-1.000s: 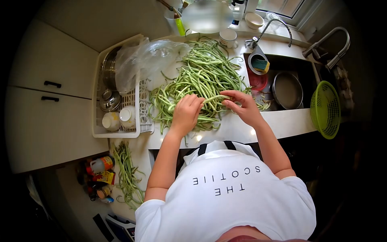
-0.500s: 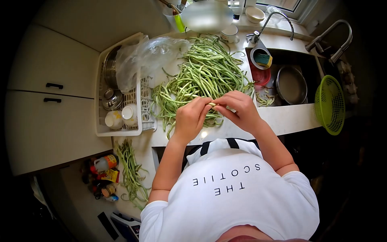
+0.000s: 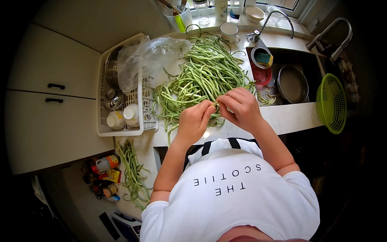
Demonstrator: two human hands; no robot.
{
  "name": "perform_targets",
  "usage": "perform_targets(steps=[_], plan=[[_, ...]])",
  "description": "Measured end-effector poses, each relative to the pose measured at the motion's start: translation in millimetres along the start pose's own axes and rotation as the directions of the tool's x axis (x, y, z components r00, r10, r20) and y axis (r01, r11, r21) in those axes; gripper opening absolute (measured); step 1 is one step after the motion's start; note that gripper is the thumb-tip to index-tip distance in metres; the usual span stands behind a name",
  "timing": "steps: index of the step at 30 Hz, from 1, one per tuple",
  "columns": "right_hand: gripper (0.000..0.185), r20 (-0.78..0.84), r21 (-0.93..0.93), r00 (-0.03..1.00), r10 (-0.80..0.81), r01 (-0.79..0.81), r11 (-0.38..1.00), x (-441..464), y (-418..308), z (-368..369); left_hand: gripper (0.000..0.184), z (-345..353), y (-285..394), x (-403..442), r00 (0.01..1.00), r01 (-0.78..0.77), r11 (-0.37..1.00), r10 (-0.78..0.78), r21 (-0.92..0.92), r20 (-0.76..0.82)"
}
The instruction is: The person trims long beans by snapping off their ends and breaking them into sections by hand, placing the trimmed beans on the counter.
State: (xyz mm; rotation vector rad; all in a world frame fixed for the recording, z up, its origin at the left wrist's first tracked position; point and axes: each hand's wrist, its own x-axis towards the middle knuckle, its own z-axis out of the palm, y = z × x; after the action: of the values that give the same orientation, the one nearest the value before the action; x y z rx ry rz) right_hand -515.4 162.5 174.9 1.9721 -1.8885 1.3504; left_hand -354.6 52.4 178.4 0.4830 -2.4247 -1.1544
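A large heap of long green beans [image 3: 207, 68] is spread on the white counter. At its near edge my left hand [image 3: 194, 121] pinches a bean with thumb and fingers. My right hand [image 3: 241, 108] pinches the same bean [image 3: 215, 103] from the other side, and the fingertips of both hands nearly meet. Much of that bean is hidden by the fingers. A smaller bunch of beans [image 3: 133, 173] lies on the counter at the lower left.
Left of the heap stands a white dish rack [image 3: 140, 109] under a clear plastic bag [image 3: 151, 58]. On the right are a sink holding a metal pan [image 3: 292, 84], a faucet [image 3: 278, 16] and a green colander [image 3: 331, 103]. A mug [image 3: 229, 32] stands behind the heap.
My hands have come closer together around the bean, and my right hand has risen slightly since half a second ago. The blurred white shape at the back is gone, showing bottles by the window.
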Motion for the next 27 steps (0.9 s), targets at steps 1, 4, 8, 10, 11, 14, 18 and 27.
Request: perform_targets(steps=[1, 4, 8, 10, 11, 14, 18, 27], plan=[[0.016, -0.051, -0.041, 0.999, -0.008, 0.006, 0.999, -1.8, 2.8, 3.8, 0.018, 2.5, 2.1, 0.3, 0.999, 0.033, 0.999, -0.033, 0.007, -0.003], [0.013, -0.12, -0.057, 0.991, 0.05, -0.057, 0.997, -7.1, 12.8, 13.7, 0.019, 11.9, 3.1, 7.2, 0.998, 0.056, 0.998, -0.055, 0.018, -0.036], [0.008, -0.323, -0.167, 0.881, 0.347, -0.414, 0.895, -27.9, 65.1, 6.3, 0.019, 9.2, 10.5, 5.3, 0.993, 0.121, 0.992, -0.121, 0.029, 0.009], [0.012, -0.395, -0.211, 0.803, 0.446, -0.552, 0.807, -48.9, 109.9, -29.3, 0.023, 4.1, -1.7, 0.3, 0.981, 0.116, 0.993, -0.116, -0.01, -0.156], [0.019, -0.402, -0.265, 0.788, 0.466, -0.587, 0.765, -61.0, 124.2, -45.0, 0.023, -3.2, -4.7, -0.4, 0.981, 0.116, 0.993, -0.116, -0.008, -0.156], [0.036, -0.022, -0.64, 0.516, 0.856, -0.665, 0.384, -88.8, 134.8, -78.7, 0.022, -27.9, -14.2, -4.6, 0.913, 0.126, 0.758, -0.34, -0.64, -0.223], [0.021, -0.013, -0.034, 0.74, 0.672, -0.672, 0.74, -95.9, 122.0, -49.3, 0.021, -40.1, -6.1, 13.9, 0.902, -0.175, 0.489, -0.268, -0.855, -0.338], [0.045, 0.772, 0.407, 0.574, 0.272, -0.776, 0.483, -2.1, 5.3, 17.5, 0.017, -59.1, 0.8, 33.4, 0.867, -0.398, 0.268, -0.202, -0.878, -0.455]])
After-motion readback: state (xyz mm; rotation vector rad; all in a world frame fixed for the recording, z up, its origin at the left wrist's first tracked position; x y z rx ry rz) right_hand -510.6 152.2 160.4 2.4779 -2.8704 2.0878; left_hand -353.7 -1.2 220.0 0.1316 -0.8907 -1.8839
